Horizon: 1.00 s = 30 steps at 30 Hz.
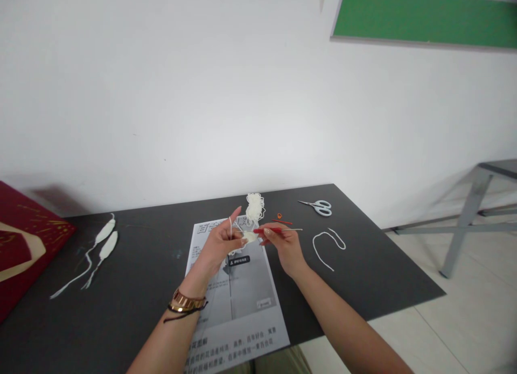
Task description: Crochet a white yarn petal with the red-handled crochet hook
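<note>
My left hand [218,245] pinches a small cream crochet piece [250,237] over the printed sheet, its index finger raised with white yarn looped around it. My right hand [286,249] is closed on a crochet hook with a red handle [270,230], whose tip points left toward the piece. Whether the hook sits inside a stitch is too small to make out. Just behind the hands lies a loose skein of cream yarn [255,206]. Beneath them is the printed paper sheet [250,315] with pictures and text.
Two white crocheted petals [107,245] with yarn tails lie at left, near a dark red box [24,239]. On the right are grey-handled scissors [322,207], a cut yarn piece [323,234], a thin red stick [283,221] and an orange stitch marker [279,216]. A wall borders the black table [363,277].
</note>
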Tool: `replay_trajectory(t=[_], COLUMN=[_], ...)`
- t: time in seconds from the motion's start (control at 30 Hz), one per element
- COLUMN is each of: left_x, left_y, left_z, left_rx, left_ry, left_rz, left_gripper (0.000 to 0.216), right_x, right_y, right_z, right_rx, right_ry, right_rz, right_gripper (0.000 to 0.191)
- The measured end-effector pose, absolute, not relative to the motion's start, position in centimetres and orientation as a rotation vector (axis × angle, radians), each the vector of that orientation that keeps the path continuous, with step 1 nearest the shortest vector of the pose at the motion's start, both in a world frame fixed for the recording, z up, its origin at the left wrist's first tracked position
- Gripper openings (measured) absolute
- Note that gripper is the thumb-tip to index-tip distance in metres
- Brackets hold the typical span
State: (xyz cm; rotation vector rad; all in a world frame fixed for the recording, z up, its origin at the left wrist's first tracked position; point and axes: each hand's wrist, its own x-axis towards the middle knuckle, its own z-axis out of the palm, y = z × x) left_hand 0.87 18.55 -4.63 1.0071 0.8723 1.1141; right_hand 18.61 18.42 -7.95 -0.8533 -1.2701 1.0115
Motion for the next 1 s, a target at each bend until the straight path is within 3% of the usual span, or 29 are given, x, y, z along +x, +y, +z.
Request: replay_trajectory(t=[0.27,0.5,0.77,1.0], left_x=[1.9,0.9,-0.2,-0.9], left_y=[18.6,18.5,18.8,18.7], left_z=[-5.7,-5.2,-5.1,-5.1], left_rx=[0.933,0.807,0.787,0.813], left_ry=[0.939,0.763,0.648,0.610], left_rz=[1.186,1.051,0.946,0.901], left_gripper=[0.087,0.062,0.071,0.074], right_x=[18.7,19.0,19.1,20.3], right_y=[17.3,17.2,18.1,18.3], right_z=[-8.2,-7.8,-7.0,-6.6], right_rx=[-0.836,-0.766,-0.719,-0.683], right_ry=[-1.478,-1.486,-1.194,-1.106], right_rz=[0.836,0.883,1.203,1.286], right_gripper=[0.015,0.016,0.014,0.016])
